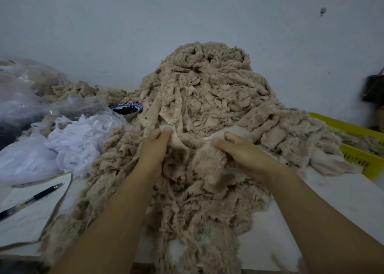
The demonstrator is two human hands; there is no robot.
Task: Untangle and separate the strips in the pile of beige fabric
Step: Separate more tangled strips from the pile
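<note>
A big pile of beige fabric [207,90] rises against the pale wall [187,13] at the back of the white table [332,201] and spills forward in a shaggy tangle almost to the near edge. The person has both bare arms stretched into it, at the foot of the heap. The left hand [154,147] has its fingers curled in, with the thumb closed over the pale edge of a strip [176,139] that runs off toward the other hand. The right hand [241,153] lies just beside it, thumb and forefinger on top, gripping a fluffy clump [207,161] of the same stuff. I cannot tell whether the strip and the clump are one piece; they merge in the fuzz between the hands. To the left of the pile sits a crumpled heap of white fabric [72,140], and behind that a clear plastic bag [25,99] with more beige material showing through it. A blue-and-white bowl [126,109] holding something dark is tucked between the bag and the pile, touching the beige edge. Nearer the person on the left, a black pen [35,196] lies on a sheet of paper [31,217], whose right edge meets the loose fabric. On the right, a yellow crate [357,157] stands at the table's side with beige strips draped over its rim.
</note>
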